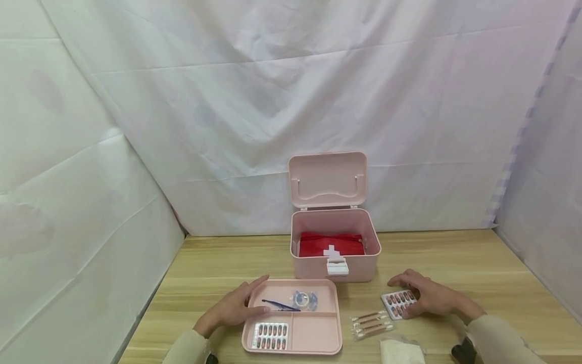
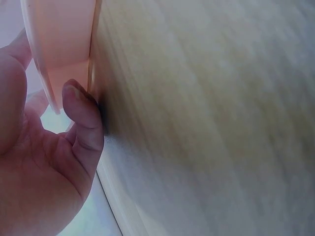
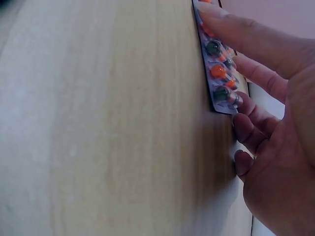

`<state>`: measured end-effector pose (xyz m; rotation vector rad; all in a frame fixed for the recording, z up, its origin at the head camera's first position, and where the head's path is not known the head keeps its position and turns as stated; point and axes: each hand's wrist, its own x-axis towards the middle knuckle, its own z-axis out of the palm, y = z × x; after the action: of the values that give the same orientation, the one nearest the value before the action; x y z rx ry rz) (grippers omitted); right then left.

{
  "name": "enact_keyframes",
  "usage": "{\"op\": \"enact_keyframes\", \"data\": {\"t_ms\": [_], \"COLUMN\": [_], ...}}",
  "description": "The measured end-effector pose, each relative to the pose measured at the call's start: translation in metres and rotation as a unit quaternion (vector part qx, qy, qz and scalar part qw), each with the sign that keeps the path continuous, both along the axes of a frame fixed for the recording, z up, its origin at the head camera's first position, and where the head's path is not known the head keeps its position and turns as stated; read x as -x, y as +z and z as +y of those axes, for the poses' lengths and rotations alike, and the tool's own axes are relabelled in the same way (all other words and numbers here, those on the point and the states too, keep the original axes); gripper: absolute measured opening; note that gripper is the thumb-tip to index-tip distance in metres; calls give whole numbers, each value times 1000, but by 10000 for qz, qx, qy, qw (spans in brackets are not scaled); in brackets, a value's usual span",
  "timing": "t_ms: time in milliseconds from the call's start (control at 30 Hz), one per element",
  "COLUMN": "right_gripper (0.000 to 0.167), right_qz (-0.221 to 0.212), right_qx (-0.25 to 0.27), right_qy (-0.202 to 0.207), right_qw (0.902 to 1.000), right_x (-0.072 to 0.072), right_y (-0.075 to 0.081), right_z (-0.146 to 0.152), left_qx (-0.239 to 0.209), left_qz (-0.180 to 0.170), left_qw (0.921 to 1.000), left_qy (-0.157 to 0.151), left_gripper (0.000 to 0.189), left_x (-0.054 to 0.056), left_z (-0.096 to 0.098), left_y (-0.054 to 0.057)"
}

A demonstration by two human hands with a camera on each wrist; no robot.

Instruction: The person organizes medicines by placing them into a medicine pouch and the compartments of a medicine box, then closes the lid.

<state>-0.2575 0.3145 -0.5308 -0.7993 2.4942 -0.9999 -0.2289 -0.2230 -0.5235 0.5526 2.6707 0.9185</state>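
My left hand [image 1: 235, 305] holds the left side of a pink divided tray [image 1: 316, 337], its thumb reaching over the rim. In the left wrist view, a curled finger [image 2: 81, 110] lies close against the tray's outer wall. A blister pack of capsules [image 1: 270, 336] sits in the front left compartment. The back compartment bears blue tweezers [image 1: 280, 305] and a clear and blue plastic item [image 1: 304, 300]. On the right, my right hand [image 1: 427, 293] grips a second blister pack [image 1: 397, 303] on the table; its thumb [image 3: 236, 22] and fingers are at the pack's edges.
Behind the tray stands a pink first-aid box [image 1: 313, 265], lid [image 1: 327, 174] raised, with a red pouch [image 1: 313, 245] inside. Bagged cotton swabs [image 1: 372, 324] lie right of the tray. A pale packet [image 1: 402, 352] is at the front. White cloth [image 1: 254, 121] hangs behind the table.
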Motion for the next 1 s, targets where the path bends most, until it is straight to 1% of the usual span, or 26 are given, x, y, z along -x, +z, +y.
{"op": "enact_keyframes", "data": {"t_ms": [267, 333, 500, 600, 767, 867, 1000], "right_gripper": [54, 52, 54, 54, 55, 57, 54], "right_qz": [163, 137, -4, 24, -5, -69, 176], "right_qx": [262, 345, 612, 712, 731, 679, 560], "right_qy": [-1, -30, -238, -308, -360, -503, -674], "right_qw": [9995, 9993, 9978, 9970, 9967, 9964, 9960], "right_x": [1, 0, -1, -2, -3, -3, -4], "right_y": [-5, -5, -4, -3, -3, -4, -5], "right_z": [-1, -2, -4, -4, -7, -9, -9], "left_qx": [43, 47, 32, 28, 59, 78, 92], "left_qz": [41, 28, 17, 26, 9, -31, -79], "left_qw": [10000, 10000, 10000, 10000, 10000, 9999, 9999], "left_qy": [-10, -3, 28, 29, 51, 77, 96], "left_gripper": [81, 81, 81, 81, 81, 81, 81], "left_x": [0, 0, 0, 0, 1, 1, 0], "left_z": [0, -1, 0, 0, -1, -1, -1], "left_y": [0, 0, 0, 1, 0, -1, -1]}}
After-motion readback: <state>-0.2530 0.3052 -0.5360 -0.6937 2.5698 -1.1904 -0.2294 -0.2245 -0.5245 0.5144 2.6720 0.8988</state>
